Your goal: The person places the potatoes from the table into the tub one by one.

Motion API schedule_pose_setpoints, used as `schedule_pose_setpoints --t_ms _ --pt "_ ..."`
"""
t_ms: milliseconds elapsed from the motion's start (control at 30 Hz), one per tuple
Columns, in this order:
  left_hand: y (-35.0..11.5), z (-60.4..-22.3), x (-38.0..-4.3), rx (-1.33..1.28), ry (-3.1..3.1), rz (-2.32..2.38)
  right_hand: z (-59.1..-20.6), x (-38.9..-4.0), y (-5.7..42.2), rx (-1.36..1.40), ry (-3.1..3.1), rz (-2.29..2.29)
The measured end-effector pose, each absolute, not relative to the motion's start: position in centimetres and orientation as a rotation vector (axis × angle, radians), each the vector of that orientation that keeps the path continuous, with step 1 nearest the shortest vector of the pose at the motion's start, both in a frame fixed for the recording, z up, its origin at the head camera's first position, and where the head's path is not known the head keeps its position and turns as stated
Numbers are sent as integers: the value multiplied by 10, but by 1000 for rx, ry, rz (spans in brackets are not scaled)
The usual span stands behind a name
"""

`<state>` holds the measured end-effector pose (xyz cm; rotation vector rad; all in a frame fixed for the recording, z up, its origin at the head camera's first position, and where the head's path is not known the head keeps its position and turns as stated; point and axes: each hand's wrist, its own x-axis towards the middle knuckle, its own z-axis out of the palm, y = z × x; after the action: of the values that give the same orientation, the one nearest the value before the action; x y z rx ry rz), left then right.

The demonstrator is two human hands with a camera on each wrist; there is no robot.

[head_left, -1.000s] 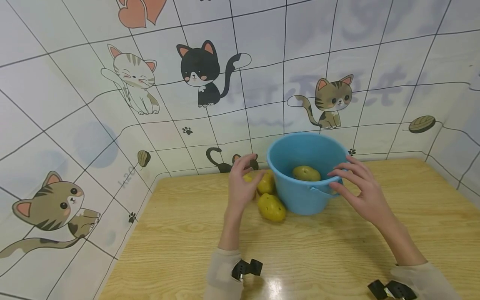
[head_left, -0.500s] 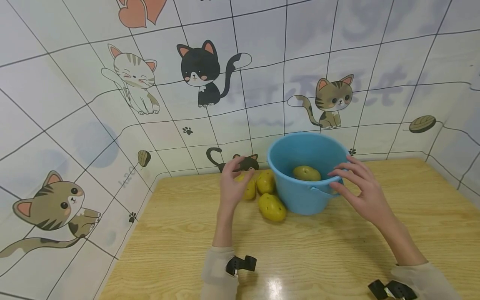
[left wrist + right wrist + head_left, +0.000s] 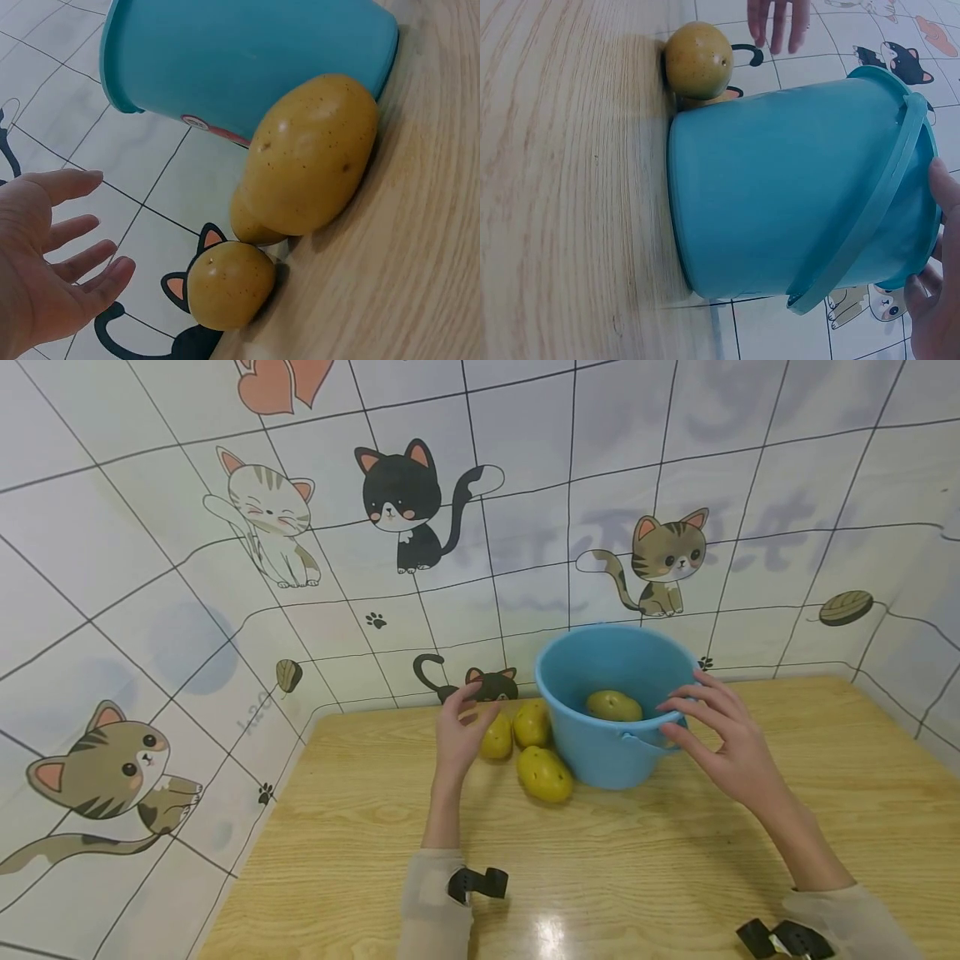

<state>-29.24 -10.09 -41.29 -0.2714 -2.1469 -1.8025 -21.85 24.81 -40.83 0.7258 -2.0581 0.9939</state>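
Observation:
A blue bucket (image 3: 600, 752) stands upright on the table with a potato (image 3: 613, 706) inside it. My right hand (image 3: 723, 747) holds the bucket's rim at its right side, the thumb near the handle. To the left of the bucket, three more potatoes lie on the table: a front one (image 3: 544, 774), a back one (image 3: 532, 723) and a left one (image 3: 496, 737). My left hand (image 3: 461, 735) is in the air just left of them, fingers apart and loosely bent, with nothing in it. In the left wrist view, a gap separates that hand (image 3: 56, 262) from the potatoes.
The wooden table (image 3: 360, 827) runs up to a wall (image 3: 525, 510) covered in cat drawings and grid lines. Another wall stands along the left side. The bucket's handle (image 3: 862, 217) hangs down against its outside.
My left hand has drawn back to the left, away from the bucket, uncovering more of the left potato. The right hand and bucket have stayed put.

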Motion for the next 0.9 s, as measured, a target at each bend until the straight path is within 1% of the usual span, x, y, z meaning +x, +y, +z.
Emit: schedule_pose_setpoints --t_ms 533,733,900 --pt "-110 -444 -304 -190 -2194 -1847 -412 -221 249 718 -2048 994" --pt "-109 -451 -306 -129 -2250 -1822 -413 -221 249 718 -2045 996" --pt "-110 -455 -307 -133 -2280 -1791 -414 -222 248 721 -2031 992"
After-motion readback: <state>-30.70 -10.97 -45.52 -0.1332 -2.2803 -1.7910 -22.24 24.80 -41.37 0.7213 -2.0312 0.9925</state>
